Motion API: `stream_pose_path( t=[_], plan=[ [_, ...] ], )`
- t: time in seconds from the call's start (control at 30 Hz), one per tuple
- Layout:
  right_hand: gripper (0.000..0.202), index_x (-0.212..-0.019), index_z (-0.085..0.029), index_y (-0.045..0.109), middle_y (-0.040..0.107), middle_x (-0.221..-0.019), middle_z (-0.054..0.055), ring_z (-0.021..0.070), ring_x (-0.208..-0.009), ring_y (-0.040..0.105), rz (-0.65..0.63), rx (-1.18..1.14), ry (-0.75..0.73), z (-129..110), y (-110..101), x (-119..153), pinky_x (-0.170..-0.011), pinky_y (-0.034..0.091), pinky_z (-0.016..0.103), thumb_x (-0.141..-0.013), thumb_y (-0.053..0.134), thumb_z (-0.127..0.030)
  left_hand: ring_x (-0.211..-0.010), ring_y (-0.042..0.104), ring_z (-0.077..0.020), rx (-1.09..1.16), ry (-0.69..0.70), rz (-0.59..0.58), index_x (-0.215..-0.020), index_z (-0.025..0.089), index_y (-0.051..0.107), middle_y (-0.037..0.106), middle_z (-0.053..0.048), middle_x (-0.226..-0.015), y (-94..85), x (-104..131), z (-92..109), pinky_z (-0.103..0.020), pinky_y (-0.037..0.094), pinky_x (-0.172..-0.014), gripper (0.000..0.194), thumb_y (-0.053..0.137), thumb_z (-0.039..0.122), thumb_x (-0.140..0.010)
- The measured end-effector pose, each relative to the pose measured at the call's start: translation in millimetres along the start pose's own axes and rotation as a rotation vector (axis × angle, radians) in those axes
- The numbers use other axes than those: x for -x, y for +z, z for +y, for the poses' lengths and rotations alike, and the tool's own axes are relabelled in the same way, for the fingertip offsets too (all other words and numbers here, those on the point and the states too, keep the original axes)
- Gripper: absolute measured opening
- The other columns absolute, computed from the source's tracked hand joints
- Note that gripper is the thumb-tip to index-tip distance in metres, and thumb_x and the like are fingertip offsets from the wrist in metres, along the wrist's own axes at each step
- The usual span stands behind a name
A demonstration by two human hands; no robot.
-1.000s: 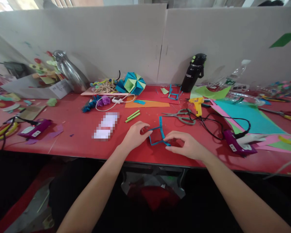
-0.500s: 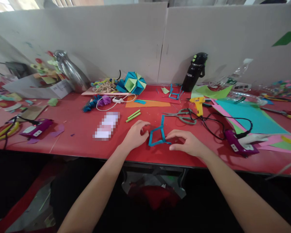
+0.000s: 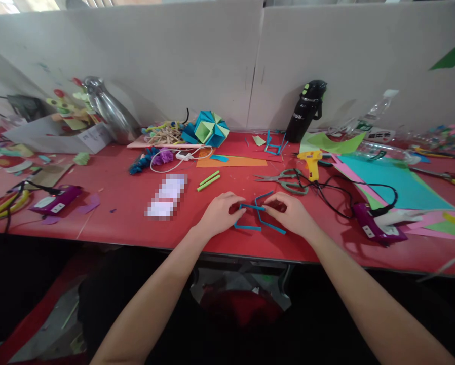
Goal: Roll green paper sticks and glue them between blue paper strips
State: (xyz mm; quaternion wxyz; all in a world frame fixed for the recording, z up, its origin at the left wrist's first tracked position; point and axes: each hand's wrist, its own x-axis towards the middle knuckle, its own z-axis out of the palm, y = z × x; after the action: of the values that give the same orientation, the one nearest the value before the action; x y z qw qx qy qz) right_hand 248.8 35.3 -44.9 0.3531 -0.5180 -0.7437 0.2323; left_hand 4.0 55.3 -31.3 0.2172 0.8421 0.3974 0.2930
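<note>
Between my hands is a folded blue paper strip frame (image 3: 253, 207), bent at angles, with legs reaching toward the table's front edge. My left hand (image 3: 223, 212) pinches its left end, fingers closed. On the other side my right hand (image 3: 289, 210) is closed on its right end near a corner. Two green paper sticks (image 3: 209, 181) lie beyond my left hand. Grey-handled scissors (image 3: 284, 178) rest open just past my right hand. A similar small blue strip frame (image 3: 273, 146) stands farther back.
A yellow glue gun (image 3: 310, 163) and its black cord lie at right, beside a purple power strip (image 3: 377, 227). A pixelated white rectangle (image 3: 166, 196) lies left. Behind are an orange sheet (image 3: 242, 161), a paper ball (image 3: 211, 129), a black bottle (image 3: 305, 114) and a steel flask (image 3: 109, 114).
Both hands have closed on the blue strip frame, my right hand moving inward. The frame has been turned and its loop now looks opened out.
</note>
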Motion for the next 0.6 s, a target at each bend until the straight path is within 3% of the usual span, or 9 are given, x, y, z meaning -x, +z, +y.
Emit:
stream_pose_path(
  t=[0.2, 0.27, 0.47, 0.6],
  plan=[
    [0.015, -0.091, -0.021, 0.068, 0.066, -0.093, 0.005, 0.0209, -0.087, 0.061, -0.009, 0.059, -0.071, -3.4, 3.8, 1.0, -0.08, 0.049, 0.036, -0.081, 0.071, -0.032, -0.083, 0.064, -0.0188, -0.052, -0.089, -0.002, -0.091, 0.02, 0.07, 0.067, -0.005, -0.09, -3.7, 0.1, -7.3, -0.031, 0.049, -0.078, 0.012, 0.059, 0.02, -0.085],
    [0.014, -0.09, -0.021, 0.068, 0.066, -0.093, 0.005, 0.0206, -0.087, 0.061, -0.008, 0.056, -0.071, -2.8, 4.1, 0.8, -0.08, 0.049, 0.035, -0.082, 0.07, -0.032, -0.079, 0.063, -0.0175, -0.05, -0.135, 0.008, -0.087, 0.02, 0.068, 0.067, -0.003, -0.087, -13.3, 1.1, -14.9, -0.03, 0.048, -0.074, 0.009, 0.061, 0.024, -0.086],
    [0.014, -0.09, -0.021, 0.068, 0.067, -0.093, 0.006, 0.0207, -0.087, 0.063, -0.007, 0.027, -0.038, -1.2, 4.0, 1.4, -0.08, 0.049, 0.035, -0.087, 0.064, -0.034, -0.092, 0.063, -0.0208, -0.145, -0.222, 0.256, -0.088, 0.019, 0.067, 0.068, -0.005, -0.094, -58.7, 7.3, -54.6, -0.033, 0.046, -0.084, 0.014, 0.066, 0.032, -0.084],
    [0.014, -0.089, -0.021, 0.068, 0.066, -0.092, 0.006, 0.0209, -0.087, 0.062, -0.004, 0.042, -0.061, -0.6, 4.9, 0.9, -0.081, 0.048, 0.036, -0.088, 0.062, -0.034, -0.097, 0.061, -0.0245, -0.279, -0.357, 0.217, -0.087, 0.021, 0.069, 0.069, -0.006, -0.098, -66.4, 11.2, -63.9, -0.036, 0.045, -0.084, 0.012, 0.065, 0.032, -0.083]
  ],
)
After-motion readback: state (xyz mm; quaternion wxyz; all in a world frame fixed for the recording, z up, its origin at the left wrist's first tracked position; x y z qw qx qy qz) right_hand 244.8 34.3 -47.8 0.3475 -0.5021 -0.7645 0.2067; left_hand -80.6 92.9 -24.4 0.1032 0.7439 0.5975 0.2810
